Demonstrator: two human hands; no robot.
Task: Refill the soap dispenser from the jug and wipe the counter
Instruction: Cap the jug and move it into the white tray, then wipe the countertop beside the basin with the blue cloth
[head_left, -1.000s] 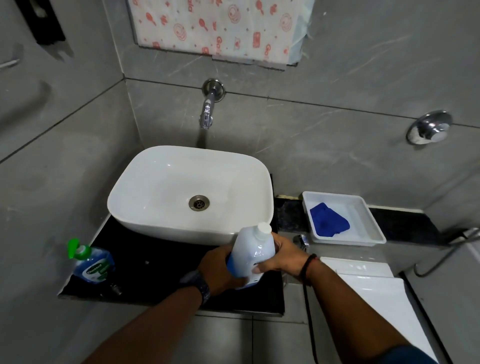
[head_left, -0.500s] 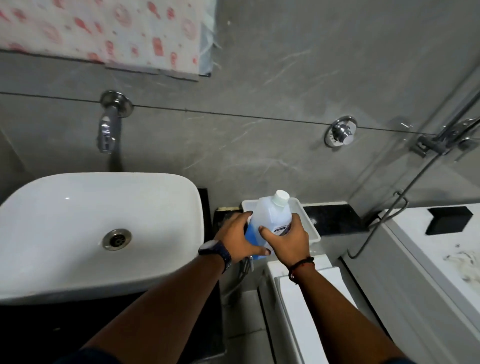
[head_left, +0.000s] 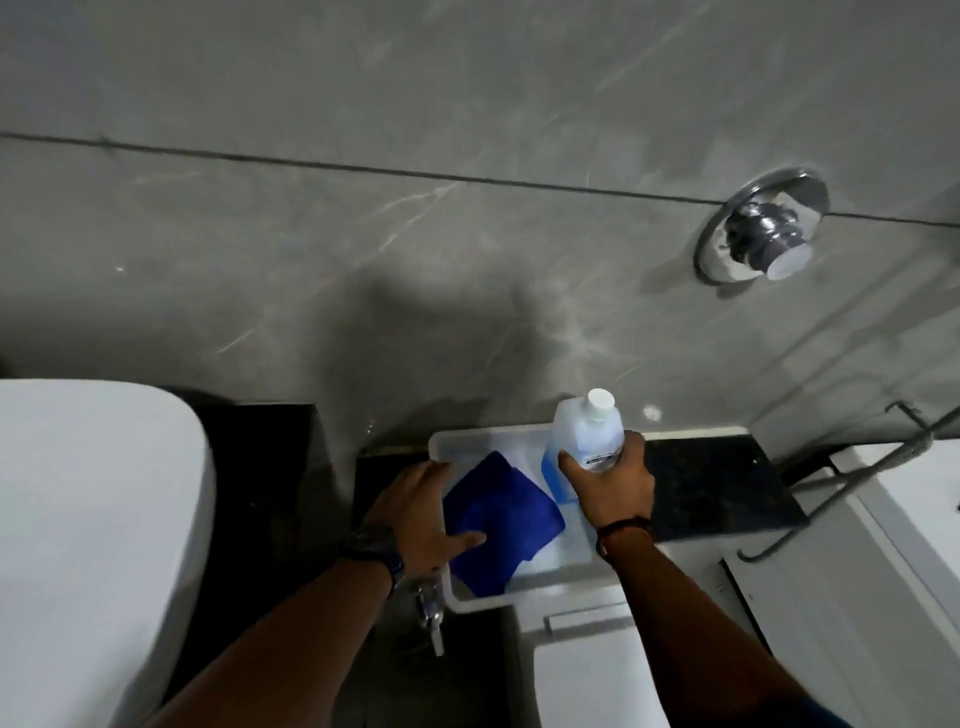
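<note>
Over to the right you've swung since the last look: the jug (head_left: 584, 441) that both your hands carried in front of the tray half a second back now stands upright in the tray's far right corner, and only one hand is on it. Your right hand (head_left: 610, 480) is wrapped round the jug's lower body, thumb on the near side, fingers curled round the right side, white cap pointing up and blue liquid showing low down inside. Your left hand (head_left: 421, 512) has let go and dropped into the white tray (head_left: 480, 603), fingers spread loosely, thumb resting on the blue cloth (head_left: 498, 519); whether you've actually gripped the cloth I cannot tell, the hand is blurred. That cloth lies crumpled across the left and middle of the tray, just beside the jug. The tray sits on the dark tabletop (head_left: 711, 483) against the grey wall, with the white sink (head_left: 93, 519) at the left edge of your view. A chrome knob (head_left: 763, 231) sticks out of the wall up to the right. You've a watch (head_left: 376, 545) on the left wrist and a thin band (head_left: 621, 527) on the right. No soap dispenser in sight from this angle.
</note>
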